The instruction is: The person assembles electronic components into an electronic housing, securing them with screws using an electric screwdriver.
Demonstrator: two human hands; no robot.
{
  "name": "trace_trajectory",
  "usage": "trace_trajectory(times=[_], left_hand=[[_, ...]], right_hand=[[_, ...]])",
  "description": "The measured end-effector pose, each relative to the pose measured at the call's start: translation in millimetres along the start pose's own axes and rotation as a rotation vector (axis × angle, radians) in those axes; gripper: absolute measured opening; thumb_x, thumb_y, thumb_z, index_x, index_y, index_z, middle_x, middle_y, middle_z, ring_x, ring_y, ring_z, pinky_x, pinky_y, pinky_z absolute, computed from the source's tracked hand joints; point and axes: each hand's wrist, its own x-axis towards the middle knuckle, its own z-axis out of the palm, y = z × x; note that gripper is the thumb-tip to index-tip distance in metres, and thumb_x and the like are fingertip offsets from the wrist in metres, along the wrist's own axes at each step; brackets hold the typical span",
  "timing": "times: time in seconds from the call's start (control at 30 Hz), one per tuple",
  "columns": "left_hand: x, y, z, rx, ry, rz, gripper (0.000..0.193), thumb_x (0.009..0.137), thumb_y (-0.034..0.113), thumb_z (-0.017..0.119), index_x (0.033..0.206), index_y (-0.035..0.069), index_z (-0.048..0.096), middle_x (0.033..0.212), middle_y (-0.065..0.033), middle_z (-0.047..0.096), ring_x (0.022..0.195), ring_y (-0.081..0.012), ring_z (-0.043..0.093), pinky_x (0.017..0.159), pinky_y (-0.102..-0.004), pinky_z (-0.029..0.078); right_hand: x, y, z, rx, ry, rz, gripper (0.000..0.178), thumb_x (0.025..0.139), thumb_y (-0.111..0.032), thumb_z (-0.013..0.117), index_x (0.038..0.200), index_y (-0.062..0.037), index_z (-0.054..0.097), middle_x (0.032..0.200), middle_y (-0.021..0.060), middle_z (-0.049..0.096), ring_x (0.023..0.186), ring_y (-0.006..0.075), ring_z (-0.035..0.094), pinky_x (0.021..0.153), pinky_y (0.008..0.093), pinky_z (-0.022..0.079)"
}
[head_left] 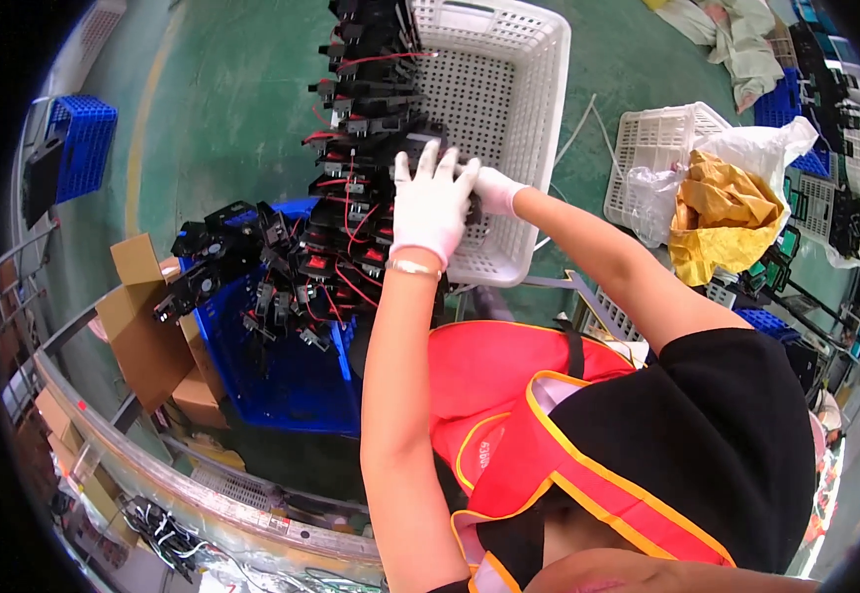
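Note:
My left hand (429, 203), in a white glove, lies over the near end of a row of black plastic parts (356, 128) with red wires. Its fingers are stretched out and spread, their tips against a dark part (431, 134). Beside it, my right hand (496, 190), also gloved, reaches in from the right over the white perforated crate (547, 109). The right fingers are mostly hidden behind my left hand, next to something dark at the crate's near left side. The row of parts stands along the crate's left side.
A blue crate (277, 400) with more black wired parts (272, 257) stands at the left, beside an open cardboard box (143, 341). On the right, a white crate (638, 148) sits by a yellow-brown sack (722, 212). A metal-edged bench (242, 524) curves along the lower left.

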Motion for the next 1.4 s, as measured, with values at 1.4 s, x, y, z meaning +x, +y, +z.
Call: trace_trajectory(times=[1.4], left_hand=[[21.9,-42.6,-3.7,0.365,-0.482,0.029,0.029,0.075,0.018,0.066,0.104,0.016,0.067,0.099,-0.0081,0.066,0.103,-0.0257,0.058,0.108,-0.0483,0.031]], right_hand=[[14.8,-41.5,-35.8,0.028,0.467,0.162,0.045,0.077,0.008,0.055,0.117,-0.0097,0.064,0.109,0.0167,0.066,0.102,0.0312,0.064,0.093,0.0330,0.049]])
